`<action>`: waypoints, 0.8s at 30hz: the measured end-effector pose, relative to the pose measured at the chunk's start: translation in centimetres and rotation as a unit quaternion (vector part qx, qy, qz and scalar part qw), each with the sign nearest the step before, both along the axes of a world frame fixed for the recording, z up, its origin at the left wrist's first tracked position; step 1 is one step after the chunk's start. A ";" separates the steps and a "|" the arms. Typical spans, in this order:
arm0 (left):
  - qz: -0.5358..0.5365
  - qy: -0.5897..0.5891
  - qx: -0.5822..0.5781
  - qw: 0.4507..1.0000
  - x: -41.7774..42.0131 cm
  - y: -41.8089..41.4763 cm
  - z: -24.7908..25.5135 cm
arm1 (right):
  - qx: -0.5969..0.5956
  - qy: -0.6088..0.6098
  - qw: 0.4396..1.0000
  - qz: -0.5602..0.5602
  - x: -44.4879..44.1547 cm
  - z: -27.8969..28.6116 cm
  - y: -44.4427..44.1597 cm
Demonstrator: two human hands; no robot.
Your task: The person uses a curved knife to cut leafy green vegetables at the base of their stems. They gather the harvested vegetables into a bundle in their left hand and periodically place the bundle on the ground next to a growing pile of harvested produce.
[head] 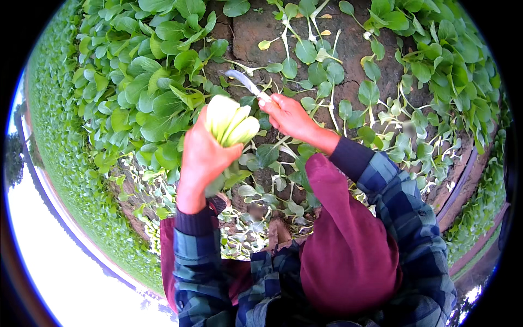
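My left hand (208, 151) is closed around a head of leafy greens (231, 122), its thick pale green stalks pointing up and away from me. The lower leaves are mostly hidden behind the hand. To the right, my right hand (288, 116) grips the handle of a small knife (245, 81) with a curved blade. The blade points up and left, beyond the stalks and apart from them. Below both hands, cut loose leaves (267, 155) with pale stems lie on the soil.
Dense rows of standing leafy greens (151, 86) rise at the left, and more plants (445, 53) stand at the right. Brown soil (261, 36) with scattered leaves runs between them. My bent knee in maroon trousers (347, 229) is close below my right forearm.
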State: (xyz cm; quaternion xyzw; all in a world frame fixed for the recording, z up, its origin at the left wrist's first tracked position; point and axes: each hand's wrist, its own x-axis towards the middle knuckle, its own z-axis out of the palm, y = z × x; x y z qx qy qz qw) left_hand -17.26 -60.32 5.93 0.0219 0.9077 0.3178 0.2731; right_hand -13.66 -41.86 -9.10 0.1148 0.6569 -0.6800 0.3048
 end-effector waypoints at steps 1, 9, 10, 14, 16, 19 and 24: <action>-0.098 0.023 -0.136 0.986 -2.0 0.7 1.2 | 0.029 0.004 0.999 0.015 -0.9 0.0 -0.2; -0.289 0.079 -0.424 0.855 -11.2 -1.5 -4.4 | 0.139 0.055 0.984 0.093 -6.0 0.3 -3.8; -0.276 0.060 -0.445 0.850 -11.5 -2.3 -4.8 | 0.142 0.062 0.983 0.099 -6.3 0.4 -4.2; -0.244 0.005 -0.429 0.870 -10.2 -5.1 -6.5 | 0.157 0.076 0.980 0.092 -7.3 0.0 -5.2; -0.217 0.013 -0.400 0.890 -9.3 -6.1 -6.5 | 0.170 0.080 0.976 0.112 -7.9 0.1 -5.9; -0.191 0.027 -0.377 0.906 -8.6 -6.7 -6.5 | 0.206 0.088 0.967 0.125 -8.6 0.1 -6.7; -0.176 -0.012 -0.375 0.910 -8.4 -6.4 -6.5 | 0.259 0.104 0.950 0.143 -8.7 0.1 -6.9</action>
